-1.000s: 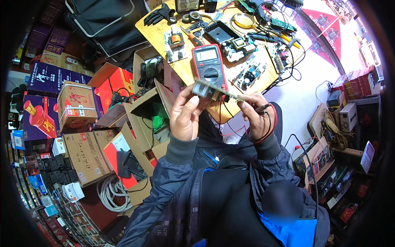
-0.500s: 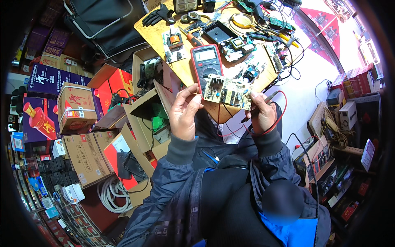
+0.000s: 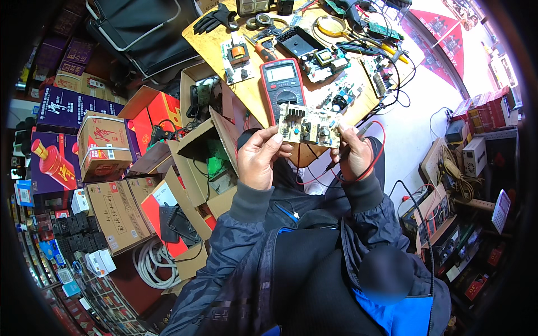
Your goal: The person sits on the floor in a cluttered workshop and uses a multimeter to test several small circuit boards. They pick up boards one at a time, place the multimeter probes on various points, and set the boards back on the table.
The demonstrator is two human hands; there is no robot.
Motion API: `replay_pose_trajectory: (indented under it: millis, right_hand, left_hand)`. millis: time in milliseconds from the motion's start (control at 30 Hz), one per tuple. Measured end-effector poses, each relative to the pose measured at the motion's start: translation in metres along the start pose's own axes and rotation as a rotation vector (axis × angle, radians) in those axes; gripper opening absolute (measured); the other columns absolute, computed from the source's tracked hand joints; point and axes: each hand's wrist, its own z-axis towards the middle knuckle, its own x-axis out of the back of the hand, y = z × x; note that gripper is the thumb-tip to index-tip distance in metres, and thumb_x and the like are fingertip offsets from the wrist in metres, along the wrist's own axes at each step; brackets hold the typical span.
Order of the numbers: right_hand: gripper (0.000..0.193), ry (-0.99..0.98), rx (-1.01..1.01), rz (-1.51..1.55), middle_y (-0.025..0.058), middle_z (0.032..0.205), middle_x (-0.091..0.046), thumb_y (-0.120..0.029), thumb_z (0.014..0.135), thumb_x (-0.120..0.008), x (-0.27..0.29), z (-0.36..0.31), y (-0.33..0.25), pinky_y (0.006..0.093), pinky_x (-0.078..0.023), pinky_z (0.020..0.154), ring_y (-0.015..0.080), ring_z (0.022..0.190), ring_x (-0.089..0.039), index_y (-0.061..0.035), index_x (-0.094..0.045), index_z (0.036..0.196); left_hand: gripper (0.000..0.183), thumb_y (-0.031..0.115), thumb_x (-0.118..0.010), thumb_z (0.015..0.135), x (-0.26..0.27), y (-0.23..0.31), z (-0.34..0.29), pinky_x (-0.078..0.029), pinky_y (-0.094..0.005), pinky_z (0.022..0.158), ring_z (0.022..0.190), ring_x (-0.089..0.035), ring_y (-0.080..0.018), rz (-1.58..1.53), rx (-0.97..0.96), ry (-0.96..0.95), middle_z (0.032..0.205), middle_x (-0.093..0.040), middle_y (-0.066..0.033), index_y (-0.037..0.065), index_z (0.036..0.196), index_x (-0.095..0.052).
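A tan circuit board (image 3: 309,127) with black heat sinks and small components is tilted up in front of me, over the table's near edge. My left hand (image 3: 261,159) pinches its left edge, thumb in front and fingers behind. At the right edge, my right hand (image 3: 354,154) grips the board between thumb and fingers. Also in that hand are the multimeter's test probes (image 3: 365,129), with a red lead looping round the wrist. Just behind the board lies a red and grey multimeter (image 3: 283,84), its lower end partly hidden by the board.
On the wooden table (image 3: 210,47) are another circuit board (image 3: 238,59), a screwdriver (image 3: 266,52), an open black housing (image 3: 297,42), tape rolls (image 3: 261,21) and a black glove (image 3: 216,21). Open cardboard boxes (image 3: 193,154) stand at the left. Cables and equipment (image 3: 457,168) crowd the right.
My left hand has moved right and up and now closes on the board's left edge. The board has tilted more upright and shifted slightly.
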Motion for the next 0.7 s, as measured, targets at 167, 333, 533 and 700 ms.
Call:
replay_pose_trajectory:
  millis: [167,333,533,700]
  right_hand:
    - [0.02,-0.012,-0.028,-0.008,0.0033,0.075,-0.061,-0.024,0.098,-0.066,0.0004,-0.0008,-0.001,0.0248,-0.046,0.047,0.0137,0.057,-0.06,-0.0044,-0.065,0.102]
    - [0.019,-0.026,-0.04,0.036,0.0025,0.078,-0.061,-0.025,0.098,-0.067,-0.0001,-0.0011,-0.0007,0.0247,-0.046,0.048,0.0136,0.057,-0.06,-0.0057,-0.065,0.1]
    - [0.021,-0.03,-0.049,0.04,0.0022,0.079,-0.058,-0.023,0.097,-0.066,-0.0022,-0.0022,-0.0036,0.0246,-0.045,0.048,0.0132,0.059,-0.06,-0.0025,-0.065,0.103]
    - [0.03,-0.046,-0.046,0.015,0.0026,0.082,-0.057,-0.023,0.096,-0.067,-0.004,-0.0034,-0.0058,0.0241,-0.045,0.048,0.0125,0.06,-0.059,0.0023,-0.065,0.113]
  left_hand:
    - [0.025,0.009,-0.063,0.1,0.0033,-0.0015,0.0001,-0.06,-0.0314,0.074,0.082,-0.072,-0.0196,-0.054,0.015,0.001,0.101,-0.072,-0.0148,-0.005,0.121,-0.063]
    - [0.025,0.009,-0.062,0.1,0.0041,-0.0009,-0.0006,-0.061,-0.0317,0.073,0.081,-0.072,-0.0195,-0.069,0.003,0.012,0.101,-0.072,-0.0147,-0.005,0.121,-0.062]
    - [0.025,0.009,-0.061,0.1,0.0039,-0.0003,-0.0011,-0.06,-0.0317,0.072,0.081,-0.072,-0.0193,-0.088,-0.002,0.018,0.101,-0.072,-0.0148,-0.005,0.121,-0.061]
    - [0.025,0.008,-0.061,0.1,0.0031,0.0003,-0.0019,-0.06,-0.0317,0.072,0.081,-0.073,-0.0193,-0.087,-0.011,0.024,0.101,-0.072,-0.0149,-0.005,0.121,-0.062]
